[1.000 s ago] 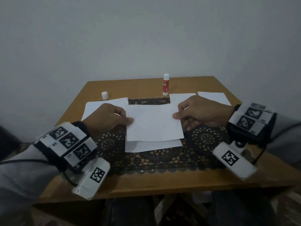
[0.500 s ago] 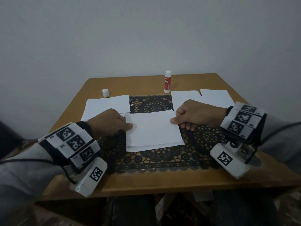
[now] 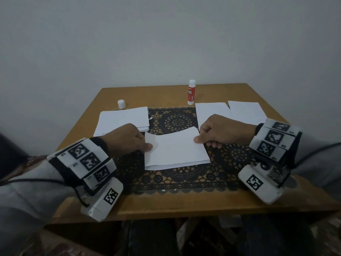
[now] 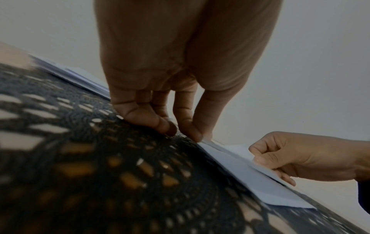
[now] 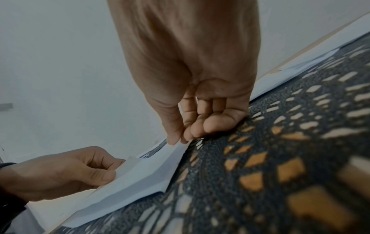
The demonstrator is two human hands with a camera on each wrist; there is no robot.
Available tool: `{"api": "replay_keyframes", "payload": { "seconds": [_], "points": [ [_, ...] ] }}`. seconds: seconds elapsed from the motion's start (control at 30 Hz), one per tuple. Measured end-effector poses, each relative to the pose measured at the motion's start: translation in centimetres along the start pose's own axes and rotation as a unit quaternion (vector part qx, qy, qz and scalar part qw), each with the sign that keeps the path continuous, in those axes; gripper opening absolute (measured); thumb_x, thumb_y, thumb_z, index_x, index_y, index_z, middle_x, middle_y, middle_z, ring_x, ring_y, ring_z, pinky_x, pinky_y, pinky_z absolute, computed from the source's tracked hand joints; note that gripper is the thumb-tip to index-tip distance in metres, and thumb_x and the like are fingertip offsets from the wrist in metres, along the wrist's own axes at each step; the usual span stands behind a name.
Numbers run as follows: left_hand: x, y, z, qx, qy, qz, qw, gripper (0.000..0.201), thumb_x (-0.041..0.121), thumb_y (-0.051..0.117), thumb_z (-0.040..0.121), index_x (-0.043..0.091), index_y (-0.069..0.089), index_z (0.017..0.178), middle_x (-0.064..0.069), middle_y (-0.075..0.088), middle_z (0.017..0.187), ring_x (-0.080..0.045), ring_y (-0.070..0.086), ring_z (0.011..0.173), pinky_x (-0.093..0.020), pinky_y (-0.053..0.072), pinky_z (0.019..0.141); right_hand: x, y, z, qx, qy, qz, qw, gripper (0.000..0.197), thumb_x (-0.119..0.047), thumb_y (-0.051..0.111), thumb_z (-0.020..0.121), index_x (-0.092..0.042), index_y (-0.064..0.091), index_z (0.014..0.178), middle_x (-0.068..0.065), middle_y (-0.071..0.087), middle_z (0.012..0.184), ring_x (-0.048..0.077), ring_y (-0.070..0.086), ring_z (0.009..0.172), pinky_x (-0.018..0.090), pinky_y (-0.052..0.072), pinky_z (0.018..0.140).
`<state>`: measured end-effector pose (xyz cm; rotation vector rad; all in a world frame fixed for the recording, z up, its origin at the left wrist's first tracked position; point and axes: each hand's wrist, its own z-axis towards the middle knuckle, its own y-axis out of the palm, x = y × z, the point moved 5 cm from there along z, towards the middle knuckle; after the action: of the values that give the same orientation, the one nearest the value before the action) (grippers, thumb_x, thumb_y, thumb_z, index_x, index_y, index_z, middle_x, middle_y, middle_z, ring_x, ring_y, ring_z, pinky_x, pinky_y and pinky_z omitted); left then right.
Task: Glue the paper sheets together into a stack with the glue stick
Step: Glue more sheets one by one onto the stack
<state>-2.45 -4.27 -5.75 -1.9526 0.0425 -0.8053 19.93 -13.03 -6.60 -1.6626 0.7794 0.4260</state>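
Observation:
A white top sheet lies over a lower sheet in the middle of the black lace mat. My left hand pinches its left edge between thumb and fingers, seen close as the left hand in the left wrist view. At the sheet's right edge my right hand pinches it too; the right wrist view has the right hand on the paper. The far edge of the sheet bows up slightly. The red glue stick stands upright at the back, uncapped end hidden.
A pile of white sheets lies at the left rear, two more sheets at the right rear. A small white cap stands near the back left. The wooden table ends just in front of the mat.
Both hands have brought the top sheet towards me and down, so its near edge now lies almost flush with the lower sheet. The lower sheet's exposed strip has shrunk.

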Motion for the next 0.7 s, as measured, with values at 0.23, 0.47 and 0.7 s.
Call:
{"api": "replay_keyframes", "payload": {
  "seconds": [0.23, 0.47, 0.7],
  "points": [
    [0.07, 0.13, -0.04, -0.003, 0.005, 0.021, 1.000, 0.040, 0.026, 0.070, 0.084, 0.009, 0.055, 0.051, -0.003, 0.046, 0.054, -0.011, 0.037, 0.049, -0.024, 0.031, 0.054, 0.09, 0.14, 0.08, 0.009, -0.011, -0.011, 1.000, 0.030, -0.025, 0.071, 0.087, -0.006, 0.061, 0.066, -0.001, 0.061, 0.057, 0.002, 0.052, 0.045, 0.017, 0.046, 0.047],
    [0.36, 0.27, -0.04, 0.005, 0.005, 0.047, 0.999, 0.036, 0.028, 0.071, 0.083, 0.014, 0.059, 0.052, -0.002, 0.054, 0.059, -0.011, 0.044, 0.055, -0.022, 0.034, 0.055, -0.05, 0.30, 0.00, 0.018, -0.022, -0.026, 0.999, 0.030, -0.024, 0.071, 0.087, -0.005, 0.061, 0.066, 0.005, 0.061, 0.061, 0.008, 0.052, 0.049, 0.017, 0.045, 0.047],
    [0.91, 0.48, -0.03, 0.015, 0.002, 0.086, 0.996, 0.036, 0.030, 0.070, 0.084, 0.014, 0.054, 0.055, -0.002, 0.056, 0.066, -0.012, 0.046, 0.060, -0.020, 0.033, 0.054, -0.04, 0.43, 0.25, 0.034, -0.024, -0.057, 0.997, 0.031, -0.025, 0.073, 0.085, -0.006, 0.060, 0.064, 0.007, 0.062, 0.060, 0.012, 0.051, 0.049, 0.019, 0.045, 0.049]
  ]
}}
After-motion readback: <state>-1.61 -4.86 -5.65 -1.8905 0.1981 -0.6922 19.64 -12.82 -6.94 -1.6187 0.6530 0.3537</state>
